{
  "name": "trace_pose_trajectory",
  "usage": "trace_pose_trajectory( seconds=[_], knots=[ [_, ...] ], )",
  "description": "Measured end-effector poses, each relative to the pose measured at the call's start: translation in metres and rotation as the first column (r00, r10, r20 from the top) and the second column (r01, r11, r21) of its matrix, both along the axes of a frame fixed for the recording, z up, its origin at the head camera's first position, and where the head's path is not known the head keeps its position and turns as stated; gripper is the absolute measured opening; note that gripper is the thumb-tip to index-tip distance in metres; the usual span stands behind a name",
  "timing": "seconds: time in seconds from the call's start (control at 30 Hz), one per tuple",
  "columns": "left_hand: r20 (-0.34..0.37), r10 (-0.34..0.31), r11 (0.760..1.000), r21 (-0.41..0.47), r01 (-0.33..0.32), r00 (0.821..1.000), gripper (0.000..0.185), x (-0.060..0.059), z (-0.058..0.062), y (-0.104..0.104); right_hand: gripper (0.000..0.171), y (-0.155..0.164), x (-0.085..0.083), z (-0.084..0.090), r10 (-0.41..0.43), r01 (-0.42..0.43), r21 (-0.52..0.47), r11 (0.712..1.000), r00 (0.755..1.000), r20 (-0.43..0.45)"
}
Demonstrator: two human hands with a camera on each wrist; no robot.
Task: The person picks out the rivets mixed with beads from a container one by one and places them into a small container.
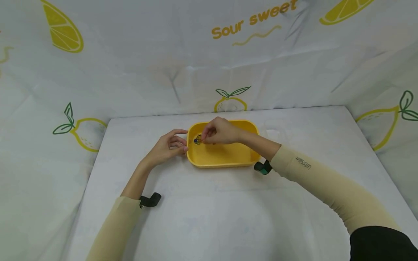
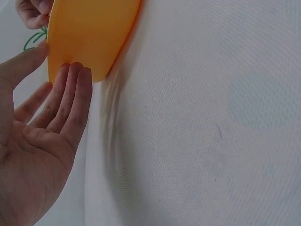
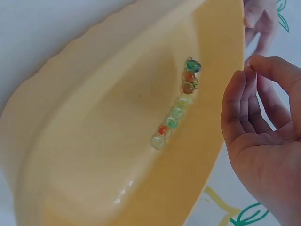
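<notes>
1. While a lemon-printed cloth [image 1: 137, 65] hangs behind and to both sides, a white counter [image 1: 209, 210] carries a yellow tray [image 1: 225, 156] set toward its far middle.
2. The tray sits level on the counter, its left end wall met by the left hand [image 1: 166, 148], whose straight fingers [image 2: 70, 94] press flat against the outside of the wall and curl round nothing.
3. The right hand [image 1: 219, 131] hovers over the left part of the tray, fingers [image 3: 244, 101] bent, with thumb and forefinger drawn close together; whether they pinch a marble the views do not show plainly.
4. A row of small glass marbles [image 3: 176, 113], green, orange and clear, lies in a line on the tray floor against its left wall, just below the right hand.
5. By the look of it, the step in hand is handling marbles one at a time at the tray's left end while the other hand steadies it; the next move likely calls for a fine, light pinch on one marble without scattering its neighbours.
</notes>
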State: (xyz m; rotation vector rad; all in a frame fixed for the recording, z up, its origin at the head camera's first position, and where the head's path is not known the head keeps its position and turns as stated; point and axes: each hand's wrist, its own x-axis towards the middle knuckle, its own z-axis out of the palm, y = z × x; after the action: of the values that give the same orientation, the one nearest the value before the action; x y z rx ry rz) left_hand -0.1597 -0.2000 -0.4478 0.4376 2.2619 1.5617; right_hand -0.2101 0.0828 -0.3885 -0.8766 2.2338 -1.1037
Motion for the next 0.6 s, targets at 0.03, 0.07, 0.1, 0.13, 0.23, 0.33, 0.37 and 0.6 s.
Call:
trace_pose_trajectory(
  seconds=[0.03, 0.07, 0.1, 0.13, 0.23, 0.33, 0.37, 0.6],
  knots=[
    [0.003, 0.0, 1.0, 0.002, 0.0, 1.0, 0.066, 0.0, 0.0, 0.0, 0.007, 0.002, 0.0, 0.001, -0.009, 0.009, -0.002, 1.0, 1.0, -0.001],
    [0.004, 0.001, 1.0, 0.003, -0.001, 1.0, 0.066, 0.0, 0.0, 0.0, 0.007, 0.004, 0.0, 0.003, -0.018, 0.018, -0.004, 1.0, 1.0, -0.003],
    [0.003, 0.002, 1.0, 0.003, -0.002, 1.0, 0.066, 0.0, 0.0, 0.0, 0.007, 0.006, 0.001, 0.005, -0.027, 0.027, -0.006, 1.0, 1.0, -0.004],
    [0.002, 0.004, 1.0, 0.002, -0.004, 1.0, 0.066, 0.0, 0.0, 0.0, 0.007, 0.008, 0.001, 0.007, -0.035, 0.035, -0.009, 0.999, 0.999, -0.005],
    [-0.006, 0.007, 1.0, -0.006, -0.007, 1.0, 0.066, 0.0, 0.001, 0.0, 0.009, 0.014, 0.0, 0.012, -0.048, 0.048, -0.01, 0.999, 0.999, -0.014],
    [-0.017, 0.006, 1.0, -0.019, -0.006, 1.0, 0.066, 0.0, 0.0, 0.0, 0.009, 0.021, 0.001, 0.018, -0.059, 0.059, 0.002, 0.998, 0.998, -0.014],
    [-0.021, 0.004, 1.0, -0.02, -0.004, 1.0, 0.066, 0.0, 0.0, 0.0, 0.008, 0.023, 0.001, 0.02, -0.064, 0.065, 0.007, 0.998, 0.998, -0.016],
    [-0.02, 0.005, 1.0, -0.018, -0.005, 1.0, 0.066, 0.0, 0.0, 0.0, 0.008, 0.04, 0.002, 0.026, -0.095, 0.095, -0.035, 0.995, 0.995, -0.014]
  ],
)
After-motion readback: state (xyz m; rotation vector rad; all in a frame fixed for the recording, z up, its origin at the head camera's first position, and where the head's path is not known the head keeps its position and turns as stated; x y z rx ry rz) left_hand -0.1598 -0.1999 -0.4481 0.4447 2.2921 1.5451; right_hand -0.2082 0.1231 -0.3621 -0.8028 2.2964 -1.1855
